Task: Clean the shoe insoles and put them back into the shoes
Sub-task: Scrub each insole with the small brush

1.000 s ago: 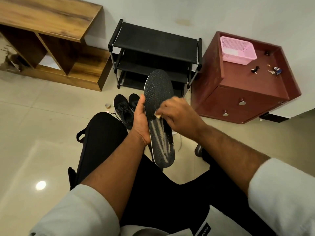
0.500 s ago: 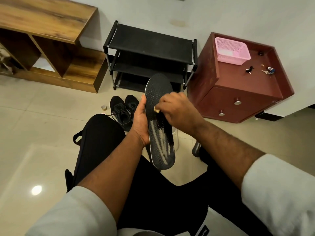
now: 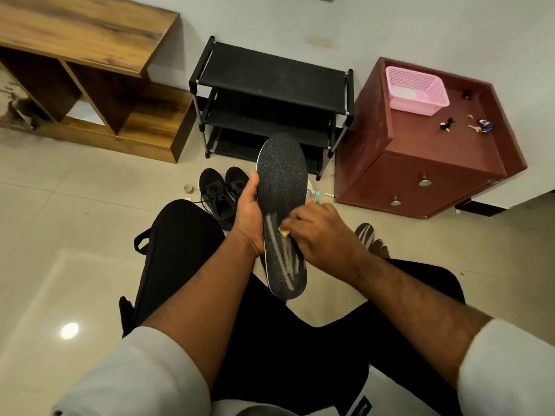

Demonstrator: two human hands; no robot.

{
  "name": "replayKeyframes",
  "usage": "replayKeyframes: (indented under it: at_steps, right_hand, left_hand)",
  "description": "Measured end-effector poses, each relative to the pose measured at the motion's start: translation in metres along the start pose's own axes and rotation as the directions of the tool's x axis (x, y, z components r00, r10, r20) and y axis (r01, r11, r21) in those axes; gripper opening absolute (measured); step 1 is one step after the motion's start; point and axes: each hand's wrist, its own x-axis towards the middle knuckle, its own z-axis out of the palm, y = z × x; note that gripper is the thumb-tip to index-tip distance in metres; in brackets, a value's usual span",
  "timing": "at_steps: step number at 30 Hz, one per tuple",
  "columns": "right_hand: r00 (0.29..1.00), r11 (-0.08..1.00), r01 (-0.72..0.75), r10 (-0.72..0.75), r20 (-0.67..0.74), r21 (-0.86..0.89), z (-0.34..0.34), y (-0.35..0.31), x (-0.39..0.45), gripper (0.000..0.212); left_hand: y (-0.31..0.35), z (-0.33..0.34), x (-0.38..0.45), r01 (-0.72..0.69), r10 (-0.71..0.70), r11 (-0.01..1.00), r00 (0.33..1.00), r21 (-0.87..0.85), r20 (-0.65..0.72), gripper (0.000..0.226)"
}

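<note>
Mid-clean: left hand (image 3: 250,217) grips insole (image 3: 282,187) upright over lap; right hand (image 3: 322,232) pinches small pale wipe (image 3: 284,232) against lathered heel half. Toe half apparently unscrubbed. Shoes (image 3: 223,195) on tiled floor (image 3: 75,205), insole not yet refitted. Beyond: black shoe rack (image 3: 270,94), maroon cabinet (image 3: 426,163).

Pale grey sleeves (image 3: 510,370), bare forearms, black trousers (image 3: 180,250).

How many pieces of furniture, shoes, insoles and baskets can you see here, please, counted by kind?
Furniture: 3 (wooden shelf unit, black shoe rack, red-brown cabinet)
Black shoes: 2
Insoles: 2 (held insole, second insole on the floor)
Pink basket: 1
Total: 8
</note>
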Motion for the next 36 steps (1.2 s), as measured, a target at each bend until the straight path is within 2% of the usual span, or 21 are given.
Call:
replayKeyframes:
  at_steps: [2,4,7,10,12,15,20,23,26,28,31,36]
  right_hand:
    - [1.000,0.999,0.031,-0.032,0.001,0.038,-0.002,-0.001,-0.007,0.030]
    - [0.996,0.995,0.016,-0.007,-0.088,0.102,-0.009,0.003,-0.003,0.026]
    - [0.962,0.974,-0.073,0.126,-0.242,0.214,-0.024,0.020,0.017,0.020]
    - [0.928,0.962,-0.181,0.236,-0.288,0.207,-0.035,0.036,0.040,0.020]
    - [0.937,0.967,-0.203,0.238,-0.258,0.155,-0.037,0.038,0.050,0.020]
    - [0.975,0.993,-0.085,0.099,-0.198,0.081,-0.027,0.021,0.049,0.019]
    - [0.992,0.970,0.037,-0.006,-0.129,0.239,-0.004,-0.017,0.023,0.019]
    - [0.991,0.944,0.038,0.005,-0.130,0.328,-0.008,-0.014,0.019,0.018]
    - [0.968,0.948,-0.024,0.101,-0.228,0.318,-0.022,0.000,0.027,0.016]
    - [0.963,0.955,-0.051,0.124,-0.241,0.291,-0.027,0.007,0.036,0.017]
    - [0.991,0.971,-0.027,0.058,-0.123,0.239,-0.020,0.004,0.042,0.018]
    - [0.999,0.966,0.040,-0.041,-0.003,0.255,0.000,-0.013,0.018,0.022]
  left_hand:
    - [0.001,0.000,0.001,0.008,-0.008,1.000,1.000,0.009,0.003,0.078]
    - [0.001,0.003,0.000,0.000,0.000,1.000,1.000,-0.001,0.016,0.076]
    - [0.000,0.004,-0.001,0.010,-0.007,0.999,0.997,-0.035,0.076,0.072]
    - [-0.006,0.005,-0.004,0.047,-0.049,0.999,0.992,0.018,0.120,0.078]
    - [-0.006,0.006,-0.006,0.066,-0.072,0.997,0.987,0.044,0.145,0.084]
    - [-0.005,0.004,-0.004,0.040,-0.044,0.998,0.994,0.038,0.099,0.073]
    - [0.001,-0.001,0.000,-0.026,0.026,0.999,1.000,0.042,0.000,0.075]
    - [0.003,-0.001,0.002,-0.021,0.021,0.999,1.000,0.031,-0.007,0.077]
    - [0.001,0.001,0.001,0.001,-0.001,1.000,1.000,0.009,0.013,0.075]
    - [-0.002,0.003,-0.001,0.022,-0.022,1.000,0.999,0.009,0.028,0.073]
    - [-0.004,0.000,-0.002,0.017,-0.017,0.999,1.000,0.040,0.011,0.071]
    - [-0.003,-0.007,0.003,-0.049,0.050,0.998,0.998,0.035,-0.026,0.079]
